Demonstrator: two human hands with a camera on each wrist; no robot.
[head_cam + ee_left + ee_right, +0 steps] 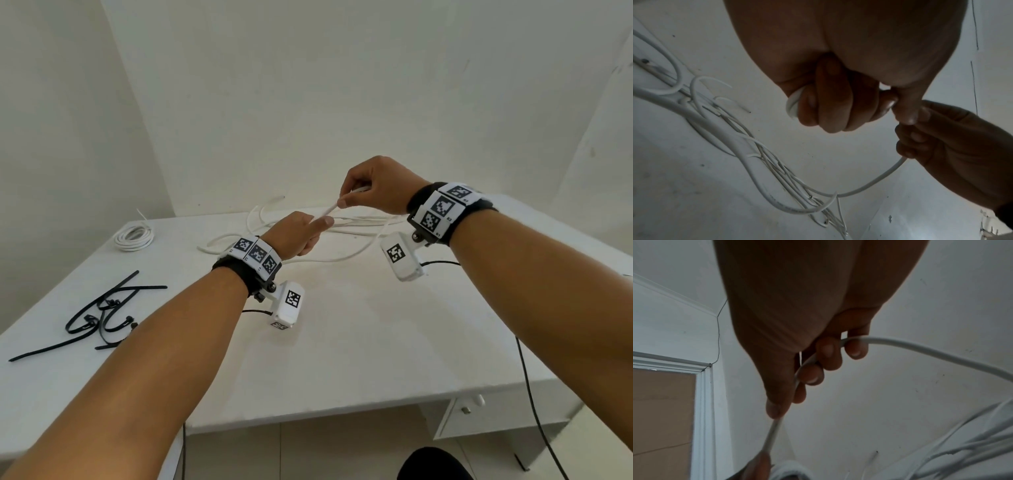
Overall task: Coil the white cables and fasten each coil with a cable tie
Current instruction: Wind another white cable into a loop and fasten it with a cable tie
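Both hands grip one white cable (325, 214) above the table (342, 342): our left hand (294, 236) is curled round the first small loops, our right hand (373, 186) pinches the run just beyond. Behind them lie the loose cables (308, 233), farther left a finished coil (134, 236) and black cable ties (102, 311). We judge the trailing length may snag in that tangle.

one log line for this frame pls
phase: coiling | left hand: grips small white coil | right hand: pinches, feeds cable | finished coil far-left | black ties untouched
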